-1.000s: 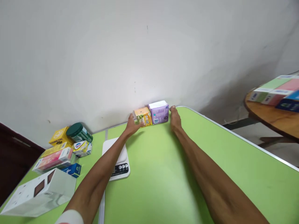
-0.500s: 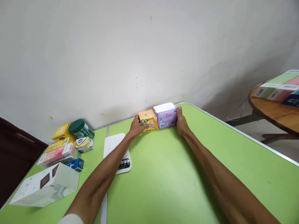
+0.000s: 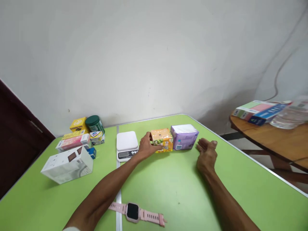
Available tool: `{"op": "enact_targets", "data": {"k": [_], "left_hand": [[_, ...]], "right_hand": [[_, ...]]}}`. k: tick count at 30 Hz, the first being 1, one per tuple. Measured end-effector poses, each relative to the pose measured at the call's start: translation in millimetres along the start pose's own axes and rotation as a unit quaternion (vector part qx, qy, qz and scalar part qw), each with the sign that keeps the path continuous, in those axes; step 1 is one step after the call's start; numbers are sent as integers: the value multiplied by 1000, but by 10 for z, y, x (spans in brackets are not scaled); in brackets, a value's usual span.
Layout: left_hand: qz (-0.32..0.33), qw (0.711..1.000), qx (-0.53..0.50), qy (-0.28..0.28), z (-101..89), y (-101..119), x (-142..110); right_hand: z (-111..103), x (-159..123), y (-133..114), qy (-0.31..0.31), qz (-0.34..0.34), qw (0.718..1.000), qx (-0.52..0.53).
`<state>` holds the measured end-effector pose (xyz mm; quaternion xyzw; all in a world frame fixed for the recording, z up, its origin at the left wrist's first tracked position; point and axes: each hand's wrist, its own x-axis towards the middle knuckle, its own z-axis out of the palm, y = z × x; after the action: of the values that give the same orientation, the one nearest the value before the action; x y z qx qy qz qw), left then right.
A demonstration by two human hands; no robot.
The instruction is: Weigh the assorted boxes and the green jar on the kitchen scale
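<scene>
My left hand (image 3: 147,147) grips the left end of an orange and yellow pack (image 3: 166,140) with green fruit printed on it, thumb on the near face and fingers behind. Right beside it stands a purple tissue pack (image 3: 184,138) with a white top. Just to the right of the purple pack is my right hand (image 3: 207,155), fingers stretched and apart from it, holding nothing. A white kitchen scale (image 3: 127,141) lies left of my left hand. Nearer to me, a pink-strapped smartwatch (image 3: 132,211) lies flat, one strap end partly behind my left forearm.
At the left are a white box (image 3: 67,165), a dark green tub (image 3: 94,123), a yellow box (image 3: 78,124) and several small cartons. To the right, a wooden table (image 3: 269,141) bears flat boxes (image 3: 257,110) and a clear plastic item. A wall runs behind the green table (image 3: 163,186).
Both packs have come away from the wall toward me and right. My left hand closed on the orange pack; my right hand touched the purple pack, then moved off it. The smartwatch came into view.
</scene>
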<state>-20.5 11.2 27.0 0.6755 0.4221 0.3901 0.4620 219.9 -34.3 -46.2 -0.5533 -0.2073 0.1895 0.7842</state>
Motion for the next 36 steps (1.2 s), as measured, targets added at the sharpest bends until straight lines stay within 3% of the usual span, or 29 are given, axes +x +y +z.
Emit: {"op": "enact_targets", "data": {"k": [6, 9, 12, 17, 22, 25, 27, 32, 36], "left_hand": [[42, 998, 8, 46, -804, 341, -353], [32, 995, 36, 90, -1196, 284, -443], [9, 990, 72, 125, -1424, 97, -466], [-14, 989, 82, 123, -1535, -129, -406], [-27, 991, 104, 81, -1590, -123, -330], [-31, 992, 97, 70, -1621, -125, -359], [-17, 991, 90, 99, -1642, -174, -458], [-20, 984, 42, 172, -1740, -514, -960], [-58, 976, -30, 208, -1842, -813, -1322]], "right_hand": [[-79, -462, -252, 51, -85, 986, -137], [-15, -690, -322, 53, -102, 982, -149], [69, -878, -319, 25, -95, 983, -155], [121, -969, -235, -6, -98, 980, -173], [108, -932, -213, -16, -62, 985, -158], [113, -960, -230, -31, -95, 979, -176], [118, -1002, -243, -55, -129, 972, -191], [158, -1145, -268, -205, -150, 938, -236], [237, -1230, -304, -334, -132, 881, -308]]}}
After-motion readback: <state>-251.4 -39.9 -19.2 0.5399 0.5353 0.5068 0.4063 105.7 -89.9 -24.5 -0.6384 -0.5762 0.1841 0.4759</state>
